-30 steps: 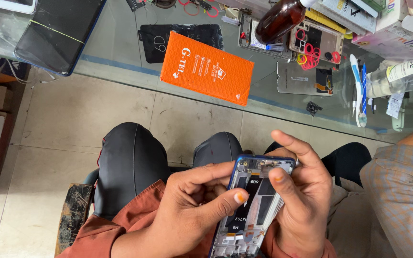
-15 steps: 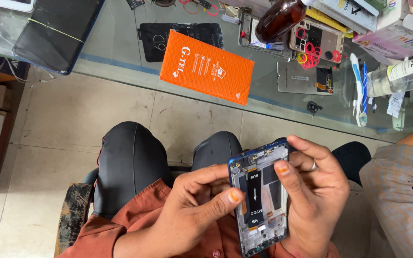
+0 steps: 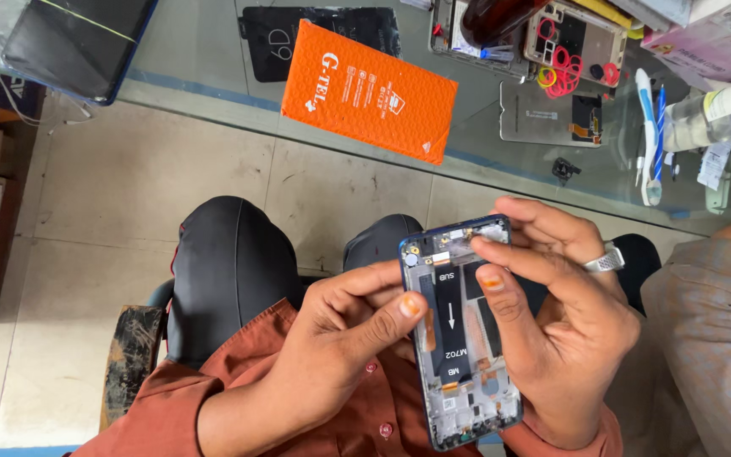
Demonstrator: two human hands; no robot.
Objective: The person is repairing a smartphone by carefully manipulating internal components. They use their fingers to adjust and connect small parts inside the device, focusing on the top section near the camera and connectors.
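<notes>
Opened phone (image 3: 458, 338) now upright between both hands.

Person wears a rust-orange button shirt w/ long sleeves (image 3: 239, 406), cuffs reaching approx. to the wrists, small round buttons of the same tone showing at the front near the bottom edge of view. Legs in dark grey, almost black trousers (image 3: 226, 271), smooth fabric w/ a slight sheen over both knees. Left hand (image 3: 344, 338) has an orange-stained thumbnail; right hand (image 3: 564, 330) has the same orange tint on a fingernail, plus a silver-coloured ring (image 3: 604, 259) w/ a flat, pale top on one finger.
</notes>
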